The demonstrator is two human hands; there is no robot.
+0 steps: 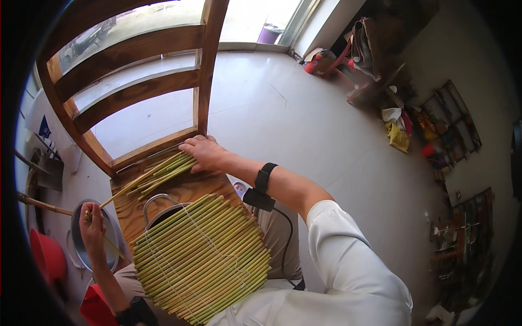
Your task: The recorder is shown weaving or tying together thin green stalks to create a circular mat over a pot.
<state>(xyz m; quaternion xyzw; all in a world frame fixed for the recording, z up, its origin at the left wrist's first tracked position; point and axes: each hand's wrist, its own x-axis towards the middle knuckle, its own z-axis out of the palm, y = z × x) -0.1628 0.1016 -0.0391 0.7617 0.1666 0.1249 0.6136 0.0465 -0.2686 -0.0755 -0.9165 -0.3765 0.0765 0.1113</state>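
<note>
My left hand (93, 226) is shut on a few thin plant stalks at the left of the seat. One long yellowish stalk (140, 178) runs from it up towards my right hand (204, 154). That hand grips the ends of a loose bundle of green stalks (169, 171) on the wooden chair seat (126, 212); its fingertips are partly hidden. Nearer me lies a round mat of stalks (200, 261), bound with white string (210, 240). It covers most of a metal pot, whose looped handle (157, 197) shows at the mat's far edge.
The slatted chair back (134, 87) rises beyond the seat. Left on the floor are a metal basin (112, 228), a red bucket (47, 252) and a shovel (51, 173). Cluttered shelves (461, 244) line the right wall. A black cable (290, 236) hangs from my right wrist strap.
</note>
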